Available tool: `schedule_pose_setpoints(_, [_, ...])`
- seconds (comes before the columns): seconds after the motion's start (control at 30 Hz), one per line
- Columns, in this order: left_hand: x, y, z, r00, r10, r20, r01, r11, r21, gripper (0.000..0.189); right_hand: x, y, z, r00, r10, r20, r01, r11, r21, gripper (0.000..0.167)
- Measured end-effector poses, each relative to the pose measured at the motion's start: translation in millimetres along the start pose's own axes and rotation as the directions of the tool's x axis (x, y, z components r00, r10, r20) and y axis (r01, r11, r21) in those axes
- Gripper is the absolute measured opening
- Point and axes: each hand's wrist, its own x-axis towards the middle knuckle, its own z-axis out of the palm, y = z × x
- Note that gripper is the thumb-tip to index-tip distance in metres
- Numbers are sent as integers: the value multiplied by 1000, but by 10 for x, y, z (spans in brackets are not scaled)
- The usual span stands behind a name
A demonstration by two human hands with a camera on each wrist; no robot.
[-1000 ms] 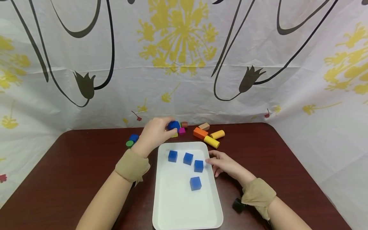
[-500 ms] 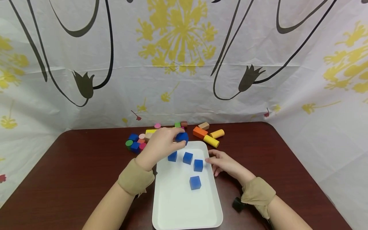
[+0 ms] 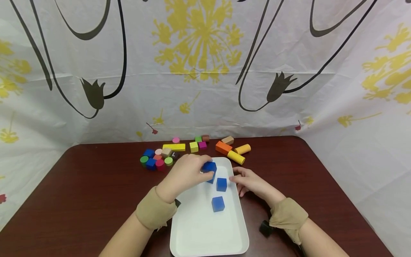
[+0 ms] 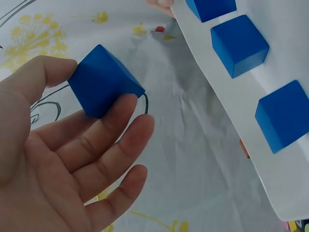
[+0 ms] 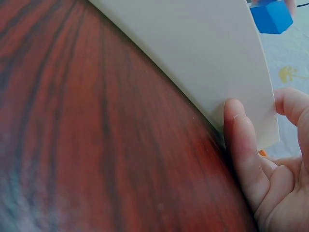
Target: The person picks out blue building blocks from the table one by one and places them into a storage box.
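My left hand (image 3: 189, 173) pinches a blue cube (image 3: 209, 167) above the far half of a white tray (image 3: 205, 235). In the left wrist view the thumb and fingers grip this cube (image 4: 101, 84) at its sides, and the other fingers lie loosely curved. Two blue cubes, one (image 3: 221, 184) behind the other (image 3: 218, 204), sit apart on the tray floor. A third (image 3: 210, 181) is partly covered by the held cube. My right hand (image 3: 252, 184) holds the tray's right edge; its fingers press the outer wall and the thumb touches the rim (image 5: 270, 87).
Behind the tray on the dark wood table (image 3: 80, 185) lie several coloured blocks, among them a yellow bar (image 3: 174, 147), an orange block (image 3: 223, 147) and yellow cylinders (image 3: 236, 157). A patterned cloth (image 3: 205, 117) hangs along the back. A black object (image 3: 265, 228) sits under the right wrist.
My left hand has brought the blue cube from the blocks at the back toward me and rightward, over the tray. My right hand has stayed at the tray's edge.
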Motion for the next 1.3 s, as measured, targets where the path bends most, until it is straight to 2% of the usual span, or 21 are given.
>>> schedule_pose_setpoints(0.27, [-8, -14, 99, 999, 0, 53, -1, 1000, 5, 39, 2, 2, -2, 1000, -1, 2, 1, 1000, -6, 67])
schedule_pose_setpoints(0.57, [-7, -19, 128, 996, -5, 88, 3, 1000, 18, 34, 21, 28, -6, 1000, -4, -12, 4, 1000, -5, 66])
schedule_pose_setpoints(0.8, [7, -30, 171, 987, -28, 158, 24, 999, 31, 33, 25, 32, 1, 1000, 2, -20, -3, 1000, -15, 68])
schedule_pose_setpoints(1.1, [32, -62, 301, 978, -41, 203, 29, 998, 62, 33, 12, 38, -1, 1000, 1, -14, -1, 1000, -10, 67])
schedule_pose_setpoints(1.3, [39, -73, 363, 969, -78, 235, 67, 996, 52, 33, 13, 28, 4, 1000, 0, -11, 0, 1000, -4, 67])
